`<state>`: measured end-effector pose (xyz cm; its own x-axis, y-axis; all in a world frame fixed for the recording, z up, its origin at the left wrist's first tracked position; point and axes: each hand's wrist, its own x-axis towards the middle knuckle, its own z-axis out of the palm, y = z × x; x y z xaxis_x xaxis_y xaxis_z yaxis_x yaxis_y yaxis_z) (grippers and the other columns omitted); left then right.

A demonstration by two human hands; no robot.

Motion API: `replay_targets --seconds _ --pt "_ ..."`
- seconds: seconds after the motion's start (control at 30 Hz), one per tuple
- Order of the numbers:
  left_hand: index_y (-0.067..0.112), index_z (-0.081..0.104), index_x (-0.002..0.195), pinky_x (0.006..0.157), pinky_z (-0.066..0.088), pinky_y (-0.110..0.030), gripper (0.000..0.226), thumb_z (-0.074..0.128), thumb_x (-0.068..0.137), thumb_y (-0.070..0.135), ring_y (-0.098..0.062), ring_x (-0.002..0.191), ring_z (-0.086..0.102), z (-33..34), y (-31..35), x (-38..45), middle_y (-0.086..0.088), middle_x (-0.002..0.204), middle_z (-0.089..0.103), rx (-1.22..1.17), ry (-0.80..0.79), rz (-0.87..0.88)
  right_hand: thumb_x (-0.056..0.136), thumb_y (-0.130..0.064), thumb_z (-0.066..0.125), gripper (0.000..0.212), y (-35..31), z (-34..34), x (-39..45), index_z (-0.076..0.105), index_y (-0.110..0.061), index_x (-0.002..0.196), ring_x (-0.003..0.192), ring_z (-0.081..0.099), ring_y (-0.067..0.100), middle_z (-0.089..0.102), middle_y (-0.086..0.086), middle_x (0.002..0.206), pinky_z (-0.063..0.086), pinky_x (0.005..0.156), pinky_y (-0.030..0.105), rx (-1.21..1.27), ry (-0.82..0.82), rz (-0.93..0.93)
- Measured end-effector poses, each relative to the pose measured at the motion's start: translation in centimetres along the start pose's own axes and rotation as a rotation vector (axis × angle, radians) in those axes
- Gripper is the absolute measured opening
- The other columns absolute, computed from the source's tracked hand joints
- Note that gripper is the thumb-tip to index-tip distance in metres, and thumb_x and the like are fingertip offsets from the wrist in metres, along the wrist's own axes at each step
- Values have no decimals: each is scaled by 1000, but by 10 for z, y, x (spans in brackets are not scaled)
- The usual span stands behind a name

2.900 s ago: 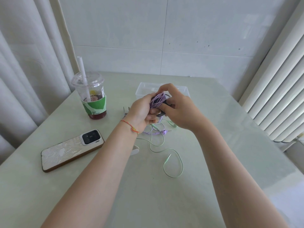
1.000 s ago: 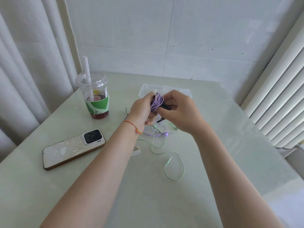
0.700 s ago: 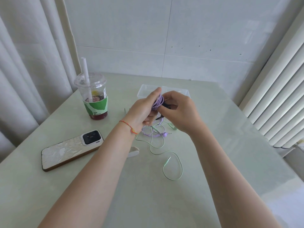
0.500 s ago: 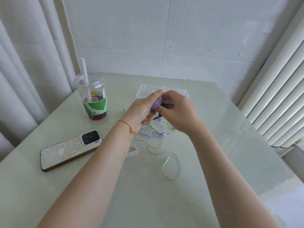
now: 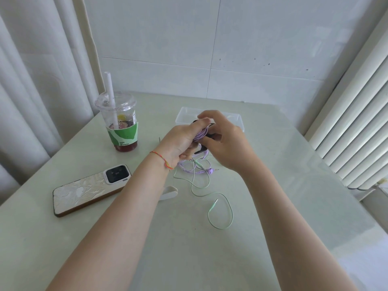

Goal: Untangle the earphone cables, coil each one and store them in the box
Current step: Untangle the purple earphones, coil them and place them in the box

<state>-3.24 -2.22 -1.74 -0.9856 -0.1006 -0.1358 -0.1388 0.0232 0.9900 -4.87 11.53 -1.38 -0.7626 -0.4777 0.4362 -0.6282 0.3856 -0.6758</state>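
Above the pale table (image 5: 294, 185) and just before the clear box (image 5: 237, 120), the left hand (image 5: 180, 141) grips the purple earphone coil (image 5: 200, 136), its thumb now clamped over (it pointed up a moment ago), the right hand (image 5: 228, 143) pinching its side, the green earphone cable (image 5: 210, 192) still loose below.

The left hand (image 5: 181, 141) and right hand (image 5: 225, 141) cover most of the purple earphone cable (image 5: 200, 135) coil and a black object between them, too hidden to identify. They also hide the clear box's (image 5: 184, 115) near wall. The left forearm covers part of a white object (image 5: 171, 192).
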Motion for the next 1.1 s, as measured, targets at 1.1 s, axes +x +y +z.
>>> replay_targets --seconds 1.1 --pt "18 53 65 45 13 -22 25 69 78 32 -15 44 19 -3 -3 5 3 53 27 -88 -20 99 73 -25 61 32 -11 -4 2 52 -25 103 89 62 13 46 -6 114 48 73 23 127 -22 129"
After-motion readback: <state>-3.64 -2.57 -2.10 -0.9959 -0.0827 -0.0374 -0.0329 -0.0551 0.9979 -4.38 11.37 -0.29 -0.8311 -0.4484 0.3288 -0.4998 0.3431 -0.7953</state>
